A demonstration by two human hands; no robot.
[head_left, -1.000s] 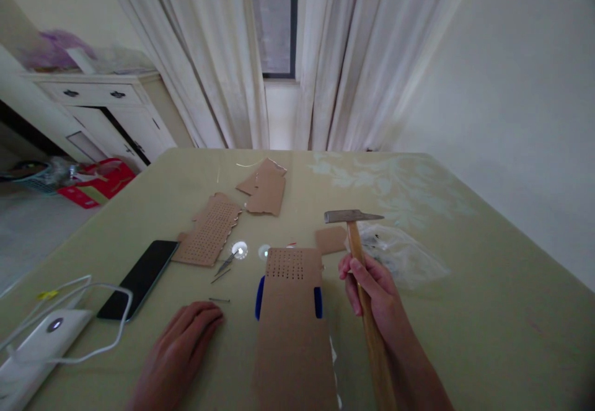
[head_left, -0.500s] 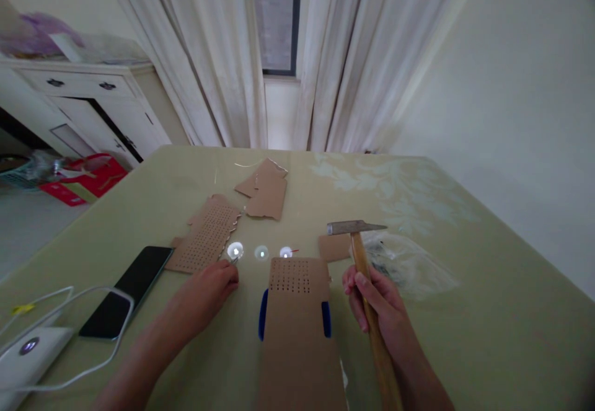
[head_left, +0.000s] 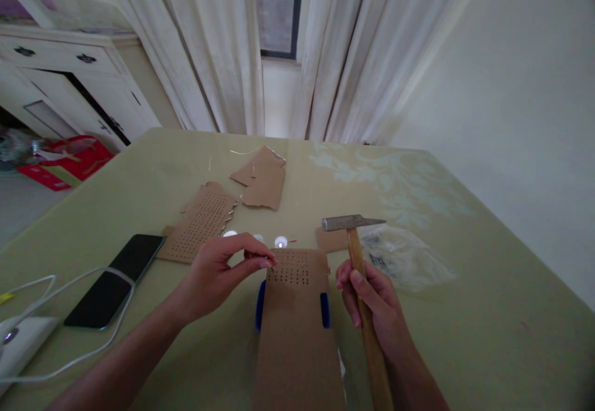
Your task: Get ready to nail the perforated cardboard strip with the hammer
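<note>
1. Left grip (head_left: 214,274) pinches what seems a small slim item (head_left: 274,267); a slack pinch could drop it.
2. Perforated cardboard (head_left: 295,336) lies right beside that grip's tips; unsteadied, it might slide.
3. Right grip (head_left: 376,299) wraps the hammer (head_left: 354,251); loose fingers could let its head tip.

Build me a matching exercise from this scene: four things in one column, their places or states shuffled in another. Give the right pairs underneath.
Things:
1. Hammer
2. Phone
3. Red bag
4. Left hand

Places or states:
A. Beyond the table's left edge
B. Gripped in the right hand
C. Pinching over the punched end of the cardboard strip
D. Crossed by a white cable

Pairs: 1-B, 2-D, 3-A, 4-C
</note>
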